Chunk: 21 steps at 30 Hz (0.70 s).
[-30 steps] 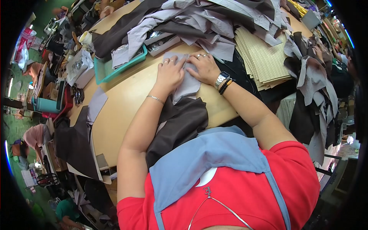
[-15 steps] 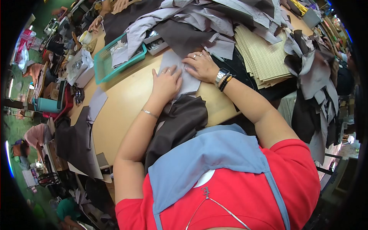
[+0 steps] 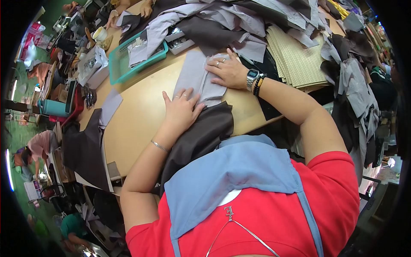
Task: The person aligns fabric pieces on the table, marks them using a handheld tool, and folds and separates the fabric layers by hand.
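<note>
A pale grey fabric piece with a folded strip lies flat on the wooden table in front of me. Resting on its lower left edge, my left hand has its fingers spread. On the upper right of the same piece lies my right hand, palm down with fingers apart. Dark brown fabric joins or overlaps the grey piece below and drapes toward my apron. Neither hand grips anything that I can see.
A teal plastic basket holds grey fabric and small items at the back left. Grey and brown cloth is heaped behind. Woven yellowish sheets are stacked at the right. More dark fabric lies at the left edge. Another person's hand shows at the top.
My left hand has slid down and left toward me, uncovering more grey fabric. My right hand remains on the cloth, its fingers slightly shifted. The brown fabric lies straighter.
</note>
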{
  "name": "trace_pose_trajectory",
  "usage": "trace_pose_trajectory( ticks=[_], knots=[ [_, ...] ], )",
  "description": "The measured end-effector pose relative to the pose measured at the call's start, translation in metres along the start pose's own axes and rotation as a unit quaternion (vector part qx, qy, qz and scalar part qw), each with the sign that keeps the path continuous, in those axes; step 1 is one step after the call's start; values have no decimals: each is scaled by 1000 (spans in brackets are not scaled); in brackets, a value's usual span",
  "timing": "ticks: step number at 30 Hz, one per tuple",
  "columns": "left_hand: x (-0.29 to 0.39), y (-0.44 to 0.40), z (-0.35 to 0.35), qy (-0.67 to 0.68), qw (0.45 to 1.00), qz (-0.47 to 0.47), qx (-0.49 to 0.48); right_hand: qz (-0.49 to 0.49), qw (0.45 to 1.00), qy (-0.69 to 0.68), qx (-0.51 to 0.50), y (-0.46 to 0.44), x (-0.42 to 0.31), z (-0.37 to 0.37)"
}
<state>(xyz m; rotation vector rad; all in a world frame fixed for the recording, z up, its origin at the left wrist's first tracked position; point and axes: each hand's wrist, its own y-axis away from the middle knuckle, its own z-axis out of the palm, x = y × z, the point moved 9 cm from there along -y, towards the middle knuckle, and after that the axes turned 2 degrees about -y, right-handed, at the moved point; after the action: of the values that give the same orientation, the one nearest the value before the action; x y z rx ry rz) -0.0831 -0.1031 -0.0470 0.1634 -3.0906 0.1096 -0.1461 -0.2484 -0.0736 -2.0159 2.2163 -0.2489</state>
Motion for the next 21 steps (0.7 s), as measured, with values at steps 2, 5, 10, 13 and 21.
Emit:
trace_pose_trajectory(
  ticks=[2,5,10,13,21],
  knots=[
    [-1,8,1,5,1000,-13,-9,-2,1000,12,-14,2,-6,-5],
    [-2,18,1,-1,999,-38,-38,-36,999,19,15,3,-10,-7],
    [-2,29,-3,-9,997,-49,-51,-24,997,18,-77,-1,-21,-3],
    [-1,33,-7,-23,997,-47,-53,-57,997,16,-43,-1,-28,-6],
    [-2,31,-7,-39,996,-43,-70,-73,995,20,-71,6,-44,-2]
  ],
)
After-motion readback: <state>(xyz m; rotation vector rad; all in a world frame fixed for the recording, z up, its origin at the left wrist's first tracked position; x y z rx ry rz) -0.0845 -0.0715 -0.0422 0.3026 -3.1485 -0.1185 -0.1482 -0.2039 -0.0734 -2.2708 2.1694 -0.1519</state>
